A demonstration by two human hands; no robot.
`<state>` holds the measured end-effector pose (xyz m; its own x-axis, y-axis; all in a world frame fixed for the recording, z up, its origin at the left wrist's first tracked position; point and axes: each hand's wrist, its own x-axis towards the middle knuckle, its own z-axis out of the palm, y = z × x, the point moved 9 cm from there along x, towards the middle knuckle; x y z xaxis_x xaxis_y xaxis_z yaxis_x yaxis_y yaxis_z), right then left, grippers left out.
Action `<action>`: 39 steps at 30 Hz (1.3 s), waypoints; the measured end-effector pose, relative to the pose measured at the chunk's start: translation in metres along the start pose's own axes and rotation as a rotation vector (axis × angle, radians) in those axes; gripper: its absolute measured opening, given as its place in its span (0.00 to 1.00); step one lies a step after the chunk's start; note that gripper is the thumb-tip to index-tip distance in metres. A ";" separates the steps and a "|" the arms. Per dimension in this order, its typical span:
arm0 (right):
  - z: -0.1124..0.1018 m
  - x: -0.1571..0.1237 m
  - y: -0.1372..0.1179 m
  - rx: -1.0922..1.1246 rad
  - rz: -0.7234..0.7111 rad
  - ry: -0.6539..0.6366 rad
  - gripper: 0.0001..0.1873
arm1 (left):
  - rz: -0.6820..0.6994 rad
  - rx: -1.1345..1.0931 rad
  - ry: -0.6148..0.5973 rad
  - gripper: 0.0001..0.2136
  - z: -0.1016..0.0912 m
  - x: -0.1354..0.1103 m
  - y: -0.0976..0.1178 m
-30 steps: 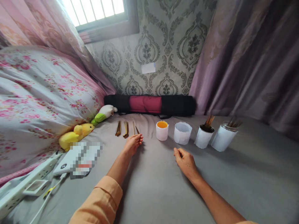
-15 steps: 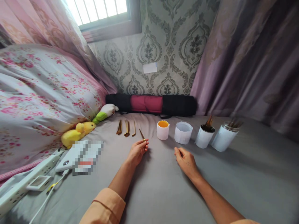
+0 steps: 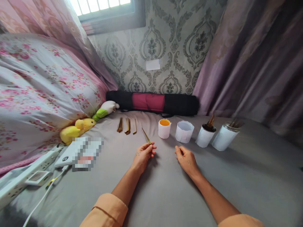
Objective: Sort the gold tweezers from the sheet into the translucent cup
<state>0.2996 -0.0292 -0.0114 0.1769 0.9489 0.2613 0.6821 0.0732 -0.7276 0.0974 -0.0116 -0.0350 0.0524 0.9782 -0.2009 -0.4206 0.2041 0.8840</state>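
My left hand (image 3: 145,153) pinches one thin gold-coloured utensil (image 3: 146,136) by its end, its tip pointing away over the grey bedsheet. Several more gold utensils (image 3: 127,125) lie in a row farther left. My right hand (image 3: 186,157) rests on the sheet with its fingers curled and nothing visible in them. Beyond the hands stand white-wrapped cups: one with an orange inside (image 3: 164,128), an empty-looking one (image 3: 184,131), and two holding brown sticks (image 3: 204,135) (image 3: 223,136).
A floral quilt (image 3: 44,85) is heaped at the left with yellow (image 3: 74,129) and green-white (image 3: 105,110) plush toys at its foot. A power strip (image 3: 16,184), charger and cable lie at the near left. A black and red roll (image 3: 151,103) runs along the wall.
My left hand picked one gold utensil from the row and drew it right and toward me. My right hand stayed nearly in place. The view tilted slightly downward.
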 end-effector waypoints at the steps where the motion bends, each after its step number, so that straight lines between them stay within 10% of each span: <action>1: 0.000 0.000 -0.001 0.005 -0.002 -0.004 0.24 | 0.004 0.009 -0.003 0.12 0.001 -0.002 -0.001; 39: 0.000 -0.005 -0.007 0.290 -0.008 -0.038 0.22 | 0.482 0.762 -0.050 0.14 0.024 -0.038 0.016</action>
<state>0.2945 -0.0345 -0.0076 0.1420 0.9584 0.2475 0.4511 0.1599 -0.8780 0.1107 -0.0442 -0.0035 0.0727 0.9610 0.2667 0.3062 -0.2760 0.9111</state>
